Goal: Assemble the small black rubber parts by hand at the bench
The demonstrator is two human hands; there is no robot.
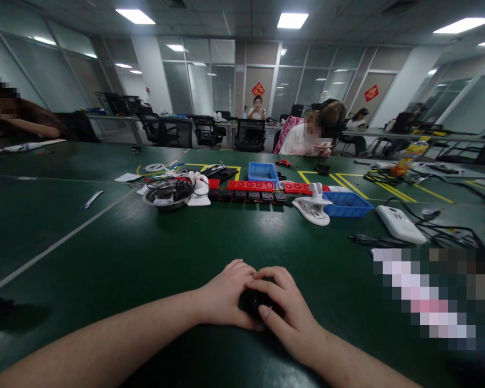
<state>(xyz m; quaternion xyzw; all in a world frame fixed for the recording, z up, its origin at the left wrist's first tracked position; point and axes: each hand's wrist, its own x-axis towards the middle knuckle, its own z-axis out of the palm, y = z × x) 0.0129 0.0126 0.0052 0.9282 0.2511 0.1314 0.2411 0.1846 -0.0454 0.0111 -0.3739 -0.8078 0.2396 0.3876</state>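
Note:
My left hand and my right hand meet low on the dark green table, close to its near edge. Both are curled around a small black object held between them; most of it is hidden by my fingers and I cannot name it. The fingers of both hands are bent and pressed on it.
Further back lie a round tray of cables, a white clamp, red and black power strips, two blue bins, a white adapter with black cables, and a metal tool. Other people sit at the left and far side.

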